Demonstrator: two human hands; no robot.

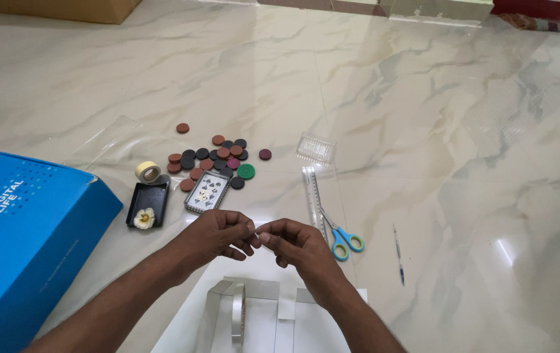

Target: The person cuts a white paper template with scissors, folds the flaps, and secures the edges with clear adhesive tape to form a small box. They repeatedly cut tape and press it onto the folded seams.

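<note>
Both hands, left and right, pinched a short clear tape strip between meeting fingertips, its long axis running hand to hand above the sheet.

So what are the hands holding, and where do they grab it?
Both hands, left hand and right hand, pinch something small and pale between their fingertips, likely a clear tape strip. Each grip seems to take one end; what it is cannot be told surely.
</note>
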